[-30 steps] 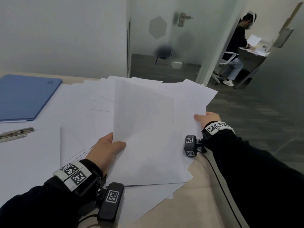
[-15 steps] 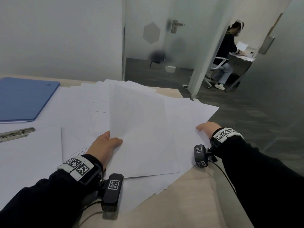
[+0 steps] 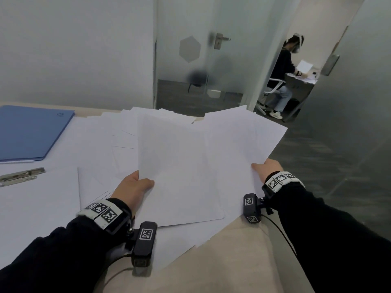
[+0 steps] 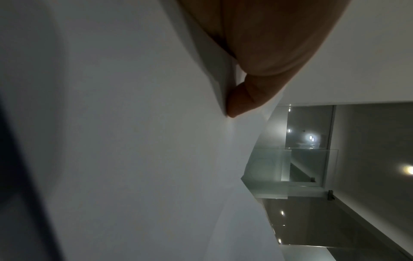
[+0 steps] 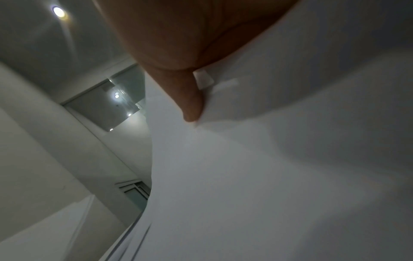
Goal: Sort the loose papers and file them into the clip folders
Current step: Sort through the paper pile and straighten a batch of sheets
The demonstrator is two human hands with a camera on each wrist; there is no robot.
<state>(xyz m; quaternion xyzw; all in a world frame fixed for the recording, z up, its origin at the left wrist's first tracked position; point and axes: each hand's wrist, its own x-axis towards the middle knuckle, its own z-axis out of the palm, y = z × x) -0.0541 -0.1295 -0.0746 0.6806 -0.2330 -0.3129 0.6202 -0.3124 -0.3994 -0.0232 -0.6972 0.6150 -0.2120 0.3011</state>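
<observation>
A fanned bundle of white sheets (image 3: pixel 190 157) is lifted off the table between both hands. My left hand (image 3: pixel 135 185) pinches its left edge, thumb on top; in the left wrist view the thumb (image 4: pixel 241 100) presses into the paper (image 4: pixel 134 141). My right hand (image 3: pixel 265 167) grips the bundle's right edge, and in the right wrist view its thumb (image 5: pixel 190 106) lies against the sheets (image 5: pixel 268 176). The fingers under the paper are hidden. More loose sheets (image 3: pixel 95 140) lie spread on the table. A blue folder (image 3: pixel 31 132) lies shut at the far left, with a metal clip (image 3: pixel 21 176) near it.
The beige table (image 3: pixel 232 261) ends at a rounded edge on the right, with dark floor beyond. A frosted glass door (image 3: pixel 201 56) stands behind the table. Further off, a person (image 3: pixel 283 75) sits at another desk with papers.
The right-hand sheets have risen and fanned out further from the front sheet. Both hands keep their hold on the bundle.
</observation>
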